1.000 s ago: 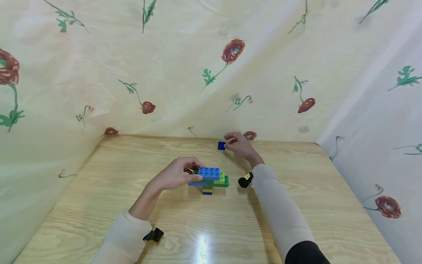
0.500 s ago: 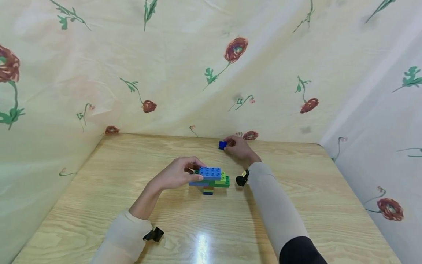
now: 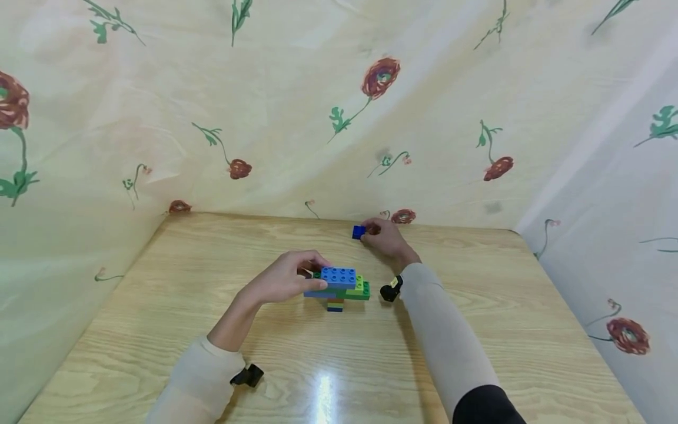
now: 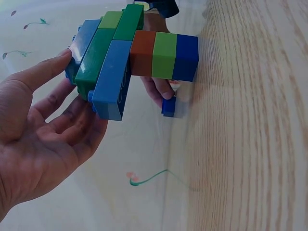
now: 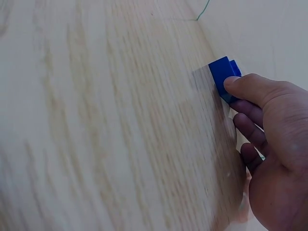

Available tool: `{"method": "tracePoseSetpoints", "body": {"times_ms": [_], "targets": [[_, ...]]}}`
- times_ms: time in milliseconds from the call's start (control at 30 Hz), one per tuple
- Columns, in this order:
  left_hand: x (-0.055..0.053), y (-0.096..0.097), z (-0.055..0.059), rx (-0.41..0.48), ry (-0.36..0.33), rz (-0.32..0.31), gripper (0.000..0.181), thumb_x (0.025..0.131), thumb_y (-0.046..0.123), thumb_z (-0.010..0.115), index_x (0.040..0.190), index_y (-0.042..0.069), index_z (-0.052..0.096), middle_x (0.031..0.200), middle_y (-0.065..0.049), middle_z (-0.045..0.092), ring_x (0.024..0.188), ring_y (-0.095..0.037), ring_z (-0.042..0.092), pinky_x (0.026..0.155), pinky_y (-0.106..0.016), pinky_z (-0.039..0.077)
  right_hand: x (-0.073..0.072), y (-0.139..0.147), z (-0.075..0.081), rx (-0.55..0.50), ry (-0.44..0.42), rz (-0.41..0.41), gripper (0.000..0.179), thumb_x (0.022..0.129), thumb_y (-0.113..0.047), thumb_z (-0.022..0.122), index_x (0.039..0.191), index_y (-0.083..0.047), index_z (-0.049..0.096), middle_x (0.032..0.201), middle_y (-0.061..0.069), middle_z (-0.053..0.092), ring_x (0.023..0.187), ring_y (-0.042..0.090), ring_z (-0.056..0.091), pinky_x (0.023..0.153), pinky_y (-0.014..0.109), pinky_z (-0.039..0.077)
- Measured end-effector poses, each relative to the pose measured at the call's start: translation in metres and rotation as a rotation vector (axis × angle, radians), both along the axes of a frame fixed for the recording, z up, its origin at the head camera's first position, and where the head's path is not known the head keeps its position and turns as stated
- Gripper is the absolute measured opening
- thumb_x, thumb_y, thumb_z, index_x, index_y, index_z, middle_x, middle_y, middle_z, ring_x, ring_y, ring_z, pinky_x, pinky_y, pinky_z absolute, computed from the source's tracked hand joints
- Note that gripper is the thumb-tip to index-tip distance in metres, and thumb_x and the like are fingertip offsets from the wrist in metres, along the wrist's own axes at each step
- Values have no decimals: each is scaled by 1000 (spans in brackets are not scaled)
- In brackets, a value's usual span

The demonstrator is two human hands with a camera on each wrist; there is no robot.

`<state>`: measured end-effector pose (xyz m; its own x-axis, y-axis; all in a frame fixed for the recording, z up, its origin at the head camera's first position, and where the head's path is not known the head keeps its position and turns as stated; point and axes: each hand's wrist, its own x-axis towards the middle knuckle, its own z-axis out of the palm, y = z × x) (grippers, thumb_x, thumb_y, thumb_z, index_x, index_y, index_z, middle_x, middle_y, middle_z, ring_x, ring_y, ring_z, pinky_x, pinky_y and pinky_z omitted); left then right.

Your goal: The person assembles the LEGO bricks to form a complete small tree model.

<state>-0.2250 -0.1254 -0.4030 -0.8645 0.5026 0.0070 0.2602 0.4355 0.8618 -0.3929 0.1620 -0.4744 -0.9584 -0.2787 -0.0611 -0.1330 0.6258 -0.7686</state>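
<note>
In the middle of the head view stands a toy brick structure (image 3: 338,279). A light blue eight-stud brick tops wider layers of green, lime and blue. Below them, in the left wrist view, a narrow column has an orange-brown brick (image 4: 142,53), a lime brick (image 4: 164,55) and a dark blue brick (image 4: 186,57) lowest. My left hand (image 3: 283,278) grips the structure's left end, thumb on the top blue brick and fingers round behind. Farther back, my right hand (image 3: 386,240) pinches a small dark blue brick (image 5: 222,76) between thumb and fingers, low over the table.
The wood-grain table (image 3: 296,365) ends at a flowered cloth (image 3: 275,118) hanging behind it, close beyond the right hand. More of this cloth hangs at both sides. Black wrist cameras sit at the left cuff (image 3: 247,376) and the right cuff (image 3: 391,290).
The right hand has come down to the small dark blue brick, and its thumb and fingers have closed on it. The left hand still grips the structure in the same place.
</note>
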Motion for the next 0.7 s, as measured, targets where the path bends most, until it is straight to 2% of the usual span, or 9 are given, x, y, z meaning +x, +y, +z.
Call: {"method": "tracePoseSetpoints", "body": {"times_ms": [333,567,700], "targets": [[1,0,1,2,-2,0,28,97,20,74,124,19,70,125,-5,68,111,-24,64,94,-40,56,7,6,9,-8,37,25,38,100,-20,68,136,-10,63,131,13,64,116,30,59,98,43,50],[0,1,0,-7,0,-6,29,97,21,74,125,19,69,126,-5,68,112,-25,63,96,-41,57,14,17,19,-24,68,11,41,99,-24,67,139,-11,62,134,13,62,118,29,57,88,33,52],[0,0,1,-5,-2,-2,28,97,20,74,125,19,69,125,-5,68,112,-25,63,94,-40,57,19,18,28,-49,102,19,41,99,-26,69,136,-12,63,132,12,64,121,30,57,89,36,52]]}}
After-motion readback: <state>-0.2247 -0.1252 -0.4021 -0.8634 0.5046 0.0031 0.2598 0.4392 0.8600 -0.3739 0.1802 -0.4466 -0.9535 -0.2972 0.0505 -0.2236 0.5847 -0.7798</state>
